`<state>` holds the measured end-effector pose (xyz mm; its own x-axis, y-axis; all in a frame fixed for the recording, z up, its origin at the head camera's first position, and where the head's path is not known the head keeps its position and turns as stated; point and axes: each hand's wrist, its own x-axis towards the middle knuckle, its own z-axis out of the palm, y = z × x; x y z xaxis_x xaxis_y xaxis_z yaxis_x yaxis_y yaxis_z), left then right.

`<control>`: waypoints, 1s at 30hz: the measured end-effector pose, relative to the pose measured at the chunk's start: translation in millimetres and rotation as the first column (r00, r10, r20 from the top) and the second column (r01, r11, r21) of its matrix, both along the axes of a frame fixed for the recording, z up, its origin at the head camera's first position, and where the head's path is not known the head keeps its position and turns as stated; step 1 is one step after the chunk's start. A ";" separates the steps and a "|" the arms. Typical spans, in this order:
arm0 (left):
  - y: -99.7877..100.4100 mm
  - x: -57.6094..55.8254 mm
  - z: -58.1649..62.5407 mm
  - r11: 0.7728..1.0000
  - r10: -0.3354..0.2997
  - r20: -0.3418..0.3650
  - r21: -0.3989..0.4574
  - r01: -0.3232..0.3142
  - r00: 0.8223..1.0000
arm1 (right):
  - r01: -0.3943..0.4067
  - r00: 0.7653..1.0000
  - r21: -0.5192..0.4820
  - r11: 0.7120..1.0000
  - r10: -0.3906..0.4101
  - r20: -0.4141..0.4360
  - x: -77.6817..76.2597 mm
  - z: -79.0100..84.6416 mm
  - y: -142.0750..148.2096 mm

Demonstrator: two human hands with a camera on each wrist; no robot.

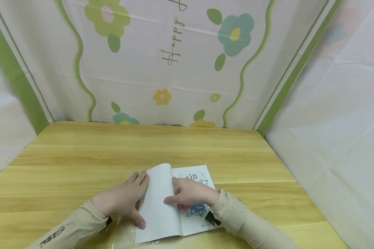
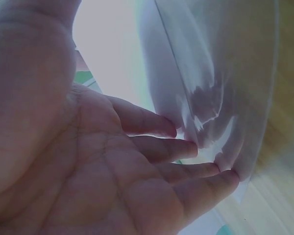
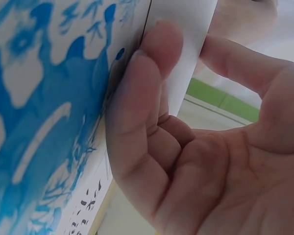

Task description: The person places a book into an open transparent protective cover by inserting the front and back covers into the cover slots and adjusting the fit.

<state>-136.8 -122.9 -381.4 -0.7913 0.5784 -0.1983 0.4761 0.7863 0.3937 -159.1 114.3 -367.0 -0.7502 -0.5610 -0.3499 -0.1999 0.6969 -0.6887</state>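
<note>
A book (image 1: 197,221) lies open on the table, its right side showing a page with dark characters and a blue picture (image 3: 39,122). Its blank white leaf (image 1: 159,214) bulges upward along the fold. My left hand (image 1: 124,195) rests with spread fingers along that leaf's left edge; its fingertips touch a clear plastic cover (image 2: 235,63), which extends past the leaf. At the fold, my right hand (image 1: 191,192) has its thumb on the white leaf's upper face and its curled fingers on the other side, beside the printed page. The leaf is between them.
The wooden table (image 1: 156,145) reaches back to a flower-printed cloth (image 1: 187,72). A plain white sheet (image 1: 339,121) hangs along the right side. Both sleeves carry small black clips, one by the right wrist (image 1: 212,218).
</note>
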 end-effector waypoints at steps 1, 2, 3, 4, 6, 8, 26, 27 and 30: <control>-0.4 -0.1 -0.2 1.000 -0.002 0.000 0.000 0.002 1.000 | 0.002 1.000 0.000 1.000 -0.002 -0.001 0.4 0.0 -0.5; -0.7 -0.2 -0.4 1.000 -0.005 -0.001 0.001 0.005 1.000 | 0.003 1.000 -0.002 1.000 -0.003 -0.004 0.8 -0.1 -0.9; -1.1 0.1 -0.4 1.000 -0.006 0.000 0.003 0.006 1.000 | 0.003 1.000 -0.005 1.000 -0.003 -0.007 1.1 -0.2 -1.3; -1.5 0.3 -0.3 1.000 -0.006 0.000 0.004 0.006 1.000 | 0.001 1.000 -0.007 1.000 -0.002 -0.009 1.4 -0.2 -1.6; -2.0 0.3 -0.6 1.000 -0.008 0.000 0.010 0.008 1.000 | -0.005 1.000 -0.007 1.000 0.005 -0.015 1.7 -0.2 -2.0; -2.2 0.7 -0.3 1.000 -0.008 0.002 0.012 0.008 1.000 | -0.011 1.000 0.002 1.000 0.011 -0.023 1.7 0.2 -2.2; -0.7 0.8 1.1 1.000 -0.006 0.004 -0.004 0.006 1.000 | -0.008 0.998 0.034 0.999 0.010 -0.063 1.9 -1.6 -1.9; -0.9 0.7 1.1 1.000 -0.008 0.004 0.001 0.008 1.000 | -0.009 0.998 0.034 0.999 0.011 -0.066 1.8 -2.0 -1.9; -0.8 0.7 1.6 1.000 -0.012 0.001 0.009 0.012 1.000 | -0.012 0.998 0.032 0.999 0.015 -0.067 1.4 -2.0 -1.6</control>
<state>-136.1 -123.7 -379.8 -0.7839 0.5896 -0.1944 0.4850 0.7770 0.4013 -157.7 112.7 -369.0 -0.7651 -0.5606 -0.3167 -0.2548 0.7153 -0.6507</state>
